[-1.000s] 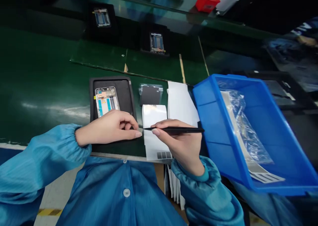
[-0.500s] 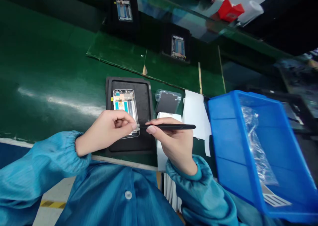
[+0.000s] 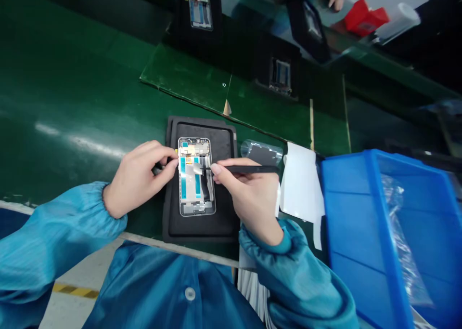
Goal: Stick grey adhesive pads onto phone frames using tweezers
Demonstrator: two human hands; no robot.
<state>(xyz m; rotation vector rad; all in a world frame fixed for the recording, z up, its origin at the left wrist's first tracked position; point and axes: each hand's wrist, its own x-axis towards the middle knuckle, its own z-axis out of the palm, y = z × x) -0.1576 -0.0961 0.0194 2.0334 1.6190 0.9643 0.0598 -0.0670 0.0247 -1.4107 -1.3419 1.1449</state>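
Head view: a phone frame (image 3: 197, 177) lies on a black rubber mat (image 3: 200, 228) (teal strips show inside it). Black tweezers (image 3: 249, 169) are held with their tip over the frame's right half, just beside a small pale film piece (image 3: 197, 167). They are gripped by the closed fingers (image 3: 218, 169) of the right hand (image 3: 249, 194). The left hand (image 3: 139, 177) is placed at the frame's left edge, its fingers curled narrowly; whether anything is pinched cannot be told. A white sheet (image 3: 299, 184) and a blue plastic bin (image 3: 361, 232) are set to the right.
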